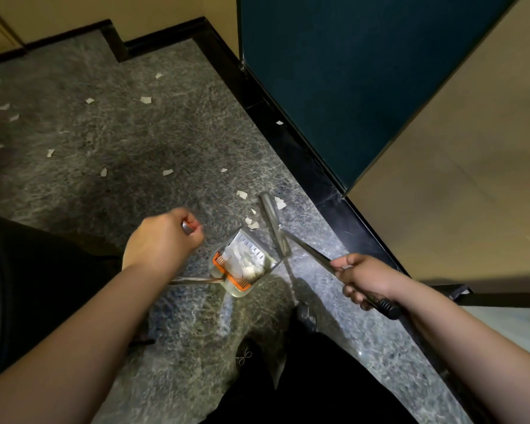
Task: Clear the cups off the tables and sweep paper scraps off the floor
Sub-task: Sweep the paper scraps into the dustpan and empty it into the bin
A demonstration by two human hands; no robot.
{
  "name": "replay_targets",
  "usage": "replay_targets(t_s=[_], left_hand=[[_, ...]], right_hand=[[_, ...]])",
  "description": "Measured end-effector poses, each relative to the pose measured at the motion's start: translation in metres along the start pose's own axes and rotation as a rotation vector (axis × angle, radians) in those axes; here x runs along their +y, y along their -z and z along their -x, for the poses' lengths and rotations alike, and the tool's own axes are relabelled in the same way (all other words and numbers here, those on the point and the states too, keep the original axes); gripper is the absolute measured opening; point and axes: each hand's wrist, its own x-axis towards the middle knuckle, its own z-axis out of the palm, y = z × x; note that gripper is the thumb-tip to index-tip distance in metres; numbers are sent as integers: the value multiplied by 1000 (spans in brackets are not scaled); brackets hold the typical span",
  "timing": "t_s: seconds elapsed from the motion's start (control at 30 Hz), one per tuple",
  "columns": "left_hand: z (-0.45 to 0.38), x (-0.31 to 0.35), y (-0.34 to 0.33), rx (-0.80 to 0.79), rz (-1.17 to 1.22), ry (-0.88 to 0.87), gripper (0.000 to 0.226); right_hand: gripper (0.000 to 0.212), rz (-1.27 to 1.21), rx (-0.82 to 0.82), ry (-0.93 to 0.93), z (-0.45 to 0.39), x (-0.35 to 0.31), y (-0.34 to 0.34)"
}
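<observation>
Hands [162, 240] [363, 278] on dustpan [242, 264], broom [276, 228]

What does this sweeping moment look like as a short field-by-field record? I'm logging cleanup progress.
left hand: left hand grips the top of the dustpan handle
right hand: right hand grips the broom handle
dustpan: dustpan on the floor, orange comb edge, white scraps inside
broom head: blurred, beside the dustpan's open side
loose scraps: paper scraps scattered over the grey floor, a few just beyond the dustpan
cups: none in view
</observation>
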Motion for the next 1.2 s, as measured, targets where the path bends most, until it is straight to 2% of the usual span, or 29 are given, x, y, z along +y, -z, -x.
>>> replay_targets(t_s=[0.2,0.53,0.67,0.73,0.8,0.97,1.07,1.2], left_hand=[[-28,-3,12,27,-13,85,12],[-102,15,34,-7,-125,124,18],[-119,16,37,-19,-154,183,19],[-124,16,34,-18,-153,210,17],[-127,15,30,-6,-167,234,14],[-136,5,29,8,-196,251,13],[-139,1,29,-7,-204,257,12],[-139,-4,27,8,-204,243,12]], right_hand=[[24,-2,23,2,-48,-45,32],[30,185,66,53,-146,-152,94],[33,395,27,84,-176,-188,103],[23,493,-3,71,-188,-202,104],[17,607,-46,61,-198,-210,99],[17,795,-143,76,-217,-215,72],[32,870,-245,95,-220,-209,54],[35,954,-233,156,-217,-195,45]])
